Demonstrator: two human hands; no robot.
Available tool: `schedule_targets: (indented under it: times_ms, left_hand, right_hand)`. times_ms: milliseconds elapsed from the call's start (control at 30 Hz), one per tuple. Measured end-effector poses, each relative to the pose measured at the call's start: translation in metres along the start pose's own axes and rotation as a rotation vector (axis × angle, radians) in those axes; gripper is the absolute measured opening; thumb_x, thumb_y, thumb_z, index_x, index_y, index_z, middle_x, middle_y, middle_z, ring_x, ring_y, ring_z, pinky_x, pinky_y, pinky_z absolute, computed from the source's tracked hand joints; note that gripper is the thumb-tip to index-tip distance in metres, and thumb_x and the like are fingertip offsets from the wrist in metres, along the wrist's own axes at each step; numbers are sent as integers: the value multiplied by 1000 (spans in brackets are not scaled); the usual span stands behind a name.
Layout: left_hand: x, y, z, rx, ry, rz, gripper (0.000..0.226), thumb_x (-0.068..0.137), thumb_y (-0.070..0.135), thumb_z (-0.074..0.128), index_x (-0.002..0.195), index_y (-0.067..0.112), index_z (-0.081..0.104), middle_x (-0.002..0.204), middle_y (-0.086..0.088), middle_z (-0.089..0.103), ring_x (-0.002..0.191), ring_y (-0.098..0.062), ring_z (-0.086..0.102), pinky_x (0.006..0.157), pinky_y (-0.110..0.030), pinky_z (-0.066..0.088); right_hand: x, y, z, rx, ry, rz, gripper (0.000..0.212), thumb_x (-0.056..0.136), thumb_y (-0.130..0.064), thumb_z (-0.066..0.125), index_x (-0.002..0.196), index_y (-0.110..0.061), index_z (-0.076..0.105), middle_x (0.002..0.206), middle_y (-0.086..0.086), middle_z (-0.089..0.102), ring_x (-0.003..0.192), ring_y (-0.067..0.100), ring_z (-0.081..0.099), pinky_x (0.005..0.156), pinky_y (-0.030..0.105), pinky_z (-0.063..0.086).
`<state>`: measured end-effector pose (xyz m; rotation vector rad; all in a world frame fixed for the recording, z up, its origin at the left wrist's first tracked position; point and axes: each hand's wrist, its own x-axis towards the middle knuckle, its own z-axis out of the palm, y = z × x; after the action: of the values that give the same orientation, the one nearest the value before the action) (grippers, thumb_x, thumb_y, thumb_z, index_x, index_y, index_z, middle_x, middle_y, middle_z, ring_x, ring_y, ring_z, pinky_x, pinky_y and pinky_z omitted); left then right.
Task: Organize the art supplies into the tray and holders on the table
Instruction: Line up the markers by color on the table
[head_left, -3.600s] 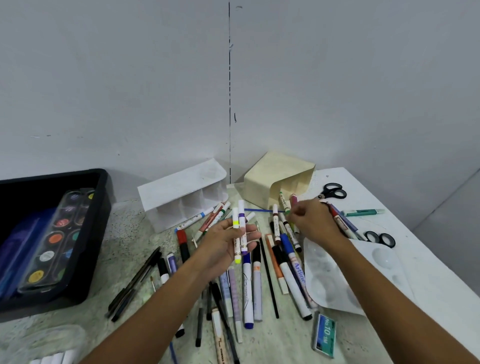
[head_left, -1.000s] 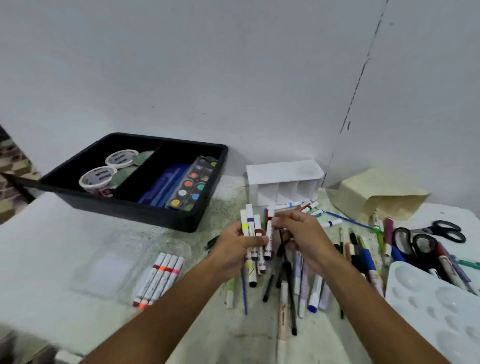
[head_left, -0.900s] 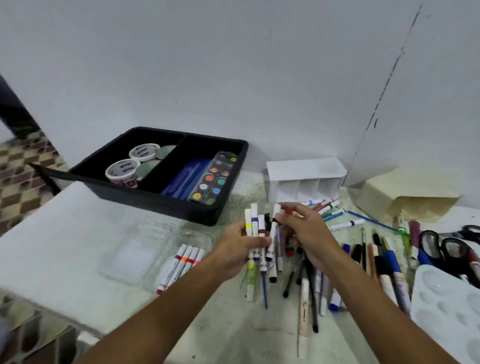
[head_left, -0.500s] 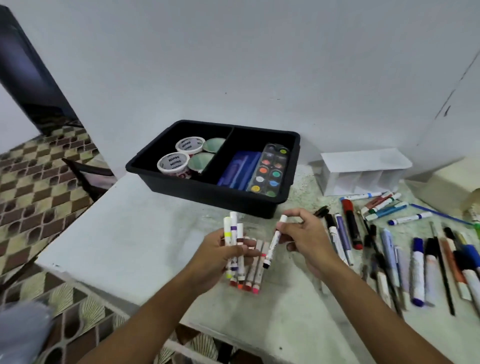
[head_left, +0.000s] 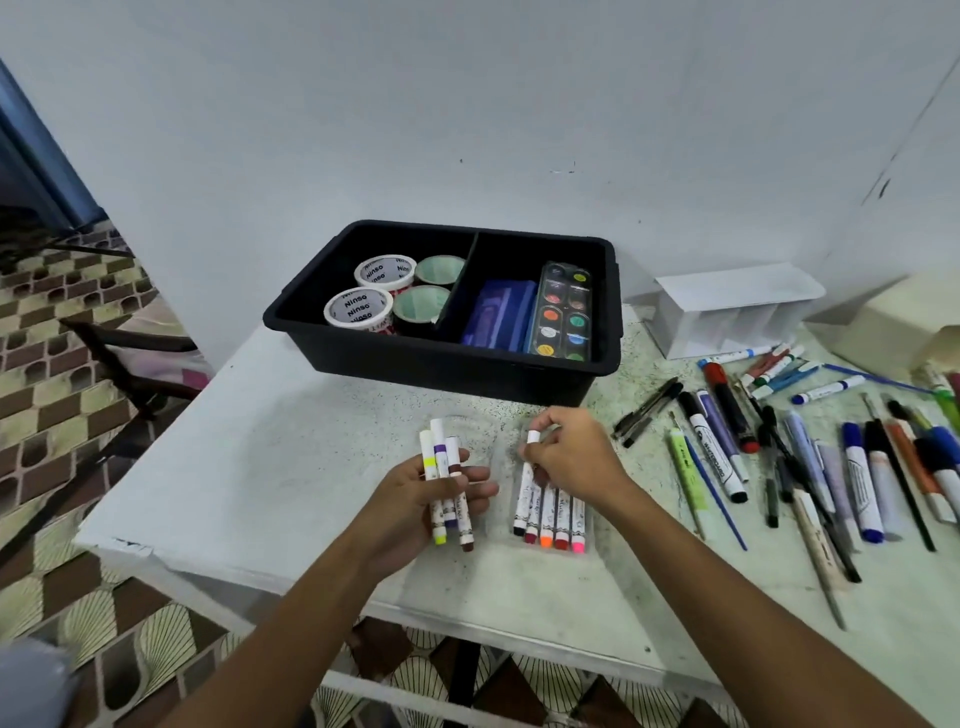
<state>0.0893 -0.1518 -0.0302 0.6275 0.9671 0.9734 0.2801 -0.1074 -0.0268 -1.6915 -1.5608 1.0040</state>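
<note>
My left hand (head_left: 415, 501) grips three small white markers (head_left: 445, 475) with yellow, purple and brown bands, held upright above the table. My right hand (head_left: 571, 457) pinches one more small white marker (head_left: 525, 488) with a black tip and holds it at the left end of a row of small markers (head_left: 558, 519) lying in a clear plastic case (head_left: 501, 441) on the table. The black tray (head_left: 441, 358) stands behind my hands, holding tape rolls (head_left: 358, 306), a blue box and a watercolour palette (head_left: 563, 312).
Several loose pens, markers and brushes (head_left: 810, 457) lie spread over the right side of the table. A white compartment holder (head_left: 732, 306) and a cream holder (head_left: 909, 317) lie tipped near the wall. The table's front edge (head_left: 249, 571) is close to my left arm.
My view has swung left from the pen pile to the tray. Both hands carried small markers leftward, and my right hand has brought one marker down beside the row in the clear case.
</note>
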Motion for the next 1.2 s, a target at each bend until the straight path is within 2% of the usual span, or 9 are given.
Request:
schedule_targets:
  times_ms: [133,267,467,700,900,1000,1067,1133,1200]
  left_hand:
    - [1,1,-2,-42,-7,-34,28,91,-14,49,117,-4,52,103,-24,70,93,-35,71,68,-35,60]
    - [2,1,-3,-58,-23,-53,28,91,-13,49,118,-4,52,104,-24,70,92,-34,71,67,-35,60]
    - [6,-1,-8,-69,-46,-60,32,90,-11,50,121,-6,51,106,-25,69,93,-35,71,71,-37,61]
    - [7,-1,-9,-72,-55,-59,31,90,-11,50,121,-5,52,107,-25,69,95,-36,70,75,-38,61]
    - [6,-1,-8,-48,-45,-50,32,91,-11,49,122,-6,51,107,-26,68,97,-37,69,76,-38,61]
    - [4,-1,-6,-6,-62,-42,30,91,-11,50,120,-4,53,109,-26,68,99,-37,69,81,-40,60]
    - [3,-1,-3,30,-84,-35,27,91,-10,50,116,-4,56,109,-25,69,99,-36,69,81,-39,60]
    - [1,-1,0,63,-104,-28,24,91,-11,49,112,-4,59,107,-25,69,96,-35,70,79,-38,60]
    - [0,-1,4,99,-126,-21,23,91,-10,49,110,-4,61,107,-25,69,95,-35,70,79,-38,60]
  right_hand:
    - [-2,2,7,-185,22,-9,12,82,-15,74,91,-16,66,73,4,67,52,14,61,55,28,49]
    - [-10,-2,4,-457,35,-54,39,81,-37,76,116,-24,65,108,-3,56,74,9,57,72,28,46]
    - [-26,-1,-8,-614,-142,-94,75,71,-56,76,135,-27,53,117,-4,43,114,18,47,89,36,47]
    - [-30,3,-6,-677,-172,-145,77,78,-59,69,145,-38,37,124,-4,40,118,16,39,81,28,37]
    - [-30,5,-6,-751,-173,-180,71,79,-56,69,142,-35,44,122,-2,38,118,17,35,85,30,40]
    - [-29,0,-2,-610,-109,-227,55,82,-48,70,132,-31,55,114,-8,40,113,12,38,85,28,39]
    - [-29,-8,3,-279,-37,-232,37,88,-34,68,123,-25,62,107,-9,50,99,7,49,84,23,42]
    - [-28,-20,8,15,-54,-190,26,92,-22,64,118,-19,66,96,-8,60,84,2,55,73,12,44]
    - [-26,-26,13,126,-92,-125,24,93,-18,63,116,-16,67,95,-5,65,85,1,59,70,9,45]
